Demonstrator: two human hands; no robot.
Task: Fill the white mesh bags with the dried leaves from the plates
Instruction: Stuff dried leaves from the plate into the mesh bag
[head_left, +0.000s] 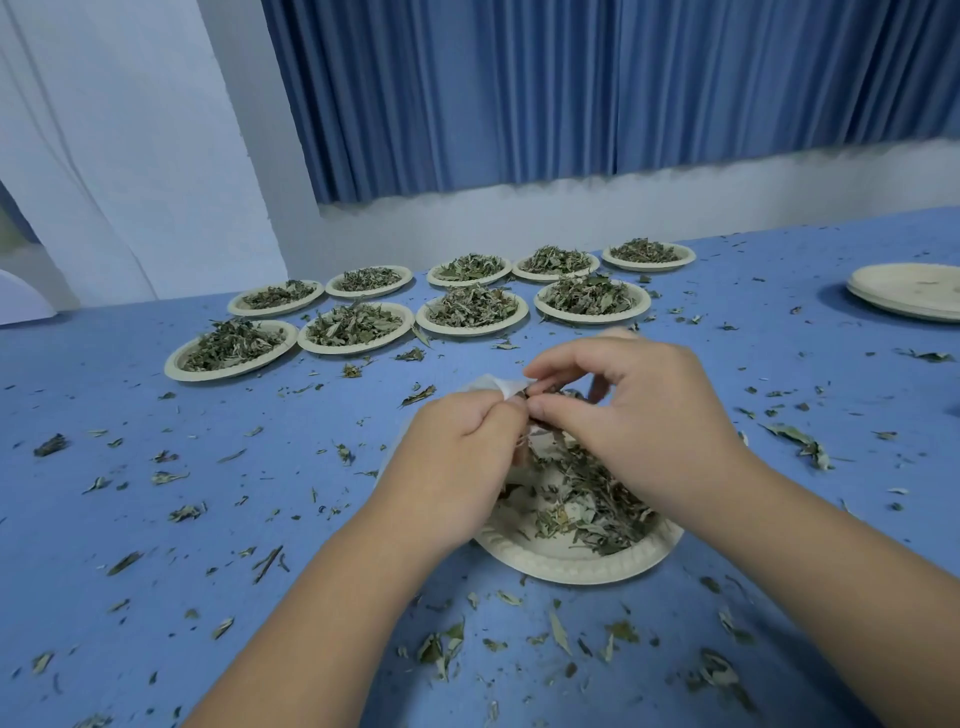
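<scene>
A cream paper plate (566, 564) with a heap of dried leaves (587, 506) lies on the blue table right in front of me. Over it my left hand (457, 467) grips a white mesh bag (501, 386), of which only the top edge shows above my fingers. My right hand (634, 410) pinches a tuft of dried leaves at the bag's mouth, thumb and fingers curled together. The rest of the bag is hidden behind both hands.
Several paper plates heaped with dried leaves (358, 326) stand in two rows at the back of the table. A stack of bare plates (909, 291) sits at the far right. Loose leaf bits (441, 649) litter the blue tabletop. A blue curtain hangs behind.
</scene>
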